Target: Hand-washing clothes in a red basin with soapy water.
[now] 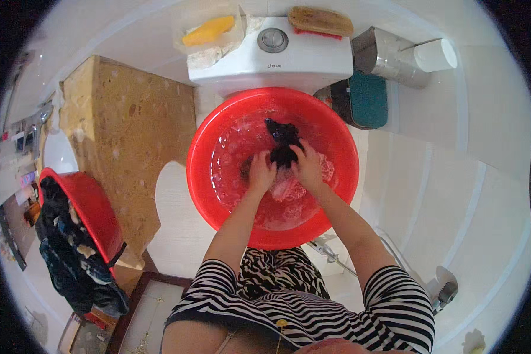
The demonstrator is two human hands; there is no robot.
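A big red plastic basin (pixel 202 132) of soapy water stands before me, against the toilet tank. Both my hands are in it, on a wet black cloth (pixel 284 150) whose upper end sticks out beyond my fingers. My left hand (pixel 262 170) touches the cloth's left side with its fingertips at the edge. On the right side, the fingers of my right hand (pixel 307 166) are bent over the cloth. A pink and white patterned cloth (pixel 292 190) lies in the water between and below my hands, partly behind my right wrist.
Beyond the basin is a white toilet tank (pixel 270 75) with a wooden brush (pixel 321 21) and a yellow item (pixel 209 31) on top. A teal-lidded bin (pixel 368 99) stands right. At left, a red basin (pixel 93 208) of dark clothes (pixel 66 261) adjoins a brown stone-patterned counter (pixel 146 110).
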